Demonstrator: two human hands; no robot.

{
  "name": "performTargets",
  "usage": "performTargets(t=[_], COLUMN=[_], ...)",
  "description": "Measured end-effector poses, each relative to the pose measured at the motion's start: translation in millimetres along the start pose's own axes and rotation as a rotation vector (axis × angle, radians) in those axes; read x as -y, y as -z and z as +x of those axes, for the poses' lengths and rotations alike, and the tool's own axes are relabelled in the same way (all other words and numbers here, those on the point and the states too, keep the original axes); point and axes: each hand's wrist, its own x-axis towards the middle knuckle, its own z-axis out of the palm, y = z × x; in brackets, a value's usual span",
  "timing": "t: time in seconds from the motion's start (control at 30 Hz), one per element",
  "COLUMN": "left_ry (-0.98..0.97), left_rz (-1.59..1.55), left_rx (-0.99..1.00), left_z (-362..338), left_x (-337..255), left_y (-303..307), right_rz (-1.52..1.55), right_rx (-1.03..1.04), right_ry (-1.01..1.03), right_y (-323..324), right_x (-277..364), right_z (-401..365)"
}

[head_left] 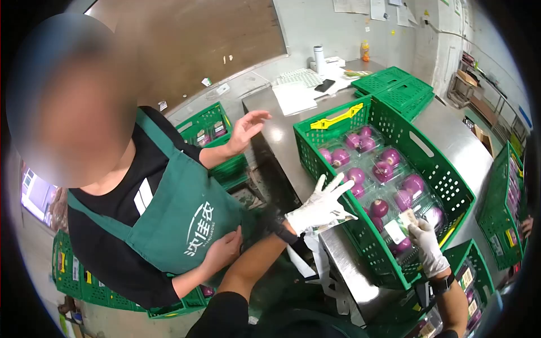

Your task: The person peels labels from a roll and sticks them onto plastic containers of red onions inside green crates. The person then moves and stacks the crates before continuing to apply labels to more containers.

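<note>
A green crate [420, 147] with a yellow handle stands on the steel table, holding clear plastic packs of purple round produce [382, 171]. My left hand [321, 207], in a white glove, is spread with its fingers apart at the crate's near left side and holds nothing. My right hand [427, 245], also gloved, is closed on a label [407, 217] over the packs at the crate's near end. Another white and green label [394, 231] lies beside its fingertips.
A co-worker in a green apron [180, 219] stands at the left, one hand raised near the table. Stacked green crates [394, 89], papers [294, 98], a phone [324, 85] and a white bottle [319, 59] are at the back. More filled crates [501, 208] stand right.
</note>
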Motion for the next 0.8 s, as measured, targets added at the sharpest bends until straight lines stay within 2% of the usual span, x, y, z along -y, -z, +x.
performTargets(t=[0.03, 0.07, 0.1, 0.17, 0.23, 0.3, 0.37, 0.4, 0.43, 0.5, 0.57, 0.6, 0.63, 0.7, 0.73, 0.77, 0.8], left_ry=[-0.003, -0.017, -0.053, -0.180, -0.222, -0.145, -0.135, -0.080, -0.069, -0.047, 0.168, 0.391, 0.417, 0.632, 0.521, 0.445, 0.398], left_rz=[-0.010, -0.033, -0.086, -0.100, 0.044, -0.002, -0.059, -0.161, -0.276, -0.680, -1.488, -1.579, -1.361, -1.419, -1.191, -1.124, -1.049], left_rx=[0.001, 0.008, -0.101, -0.211, -0.361, -0.371, -0.329, -0.283, -0.209, -0.140, -0.292, -0.344, -0.352, -0.316, -0.347, -0.364, -0.375], left_z=[4.5, 10.5, 15.5, 20.1, 15.3, 7.9, 0.0, -5.2, -9.3, -11.6, -32.0, -46.6, -52.6, -53.9, -60.1, -70.8, -73.4], left_x=[8.6, 11.1, 5.9, 7.7, -13.9, -39.3, -69.6, -76.2, -83.3, -82.6, -77.7, -66.2, -45.8, -33.4, -8.2, 7.1, 15.1], left_y=[-6.2, -12.7, -11.6, -18.4, -22.7, -35.6, -42.0, -54.2, -45.3, -13.9, 10.4, 19.9, 24.2, 49.6, 42.0, 33.7, 40.0], right_rz=[0.014, 0.080, 0.149, 0.090, 0.148, 0.209, 0.051, -0.015, 0.004, -0.039, -0.241, -0.312, -0.385, -0.461, -0.422, -0.382, -0.487], right_rx=[-0.061, -0.031, -0.021, -0.198, -0.190, -0.221, -0.279, -0.282, -0.242, -0.235, -0.052, -0.025, 0.002, -0.003, 0.006, 0.022, -0.022], right_ry=[-0.043, -0.051, -0.063, -0.037, -0.002, 0.011, 0.030, 0.074, 0.137, 0.135, 0.160, 0.140, 0.126, 0.145, 0.089, 0.040, 0.052], right_y=[8.2, 22.9, 32.3, 27.3, 46.4, 72.1, 90.8, 72.6, 53.8, -6.5, -32.9, -53.2, -72.7, -97.7, -117.9, -130.4, -139.9], right_x=[3.6, -1.8, -0.1, 8.5, 4.8, 0.2, 10.8, 37.9, 59.1, 114.5, 127.7, 131.9, 132.8, 110.5, 106.1, 98.4, 89.6], right_z=[-5.1, 4.1, 3.4, 2.0, 5.4, 9.3, 2.4, -10.6, -19.9, -36.2, -5.8, 16.8, 47.2, 135.2, 171.4, 200.0, 225.6])
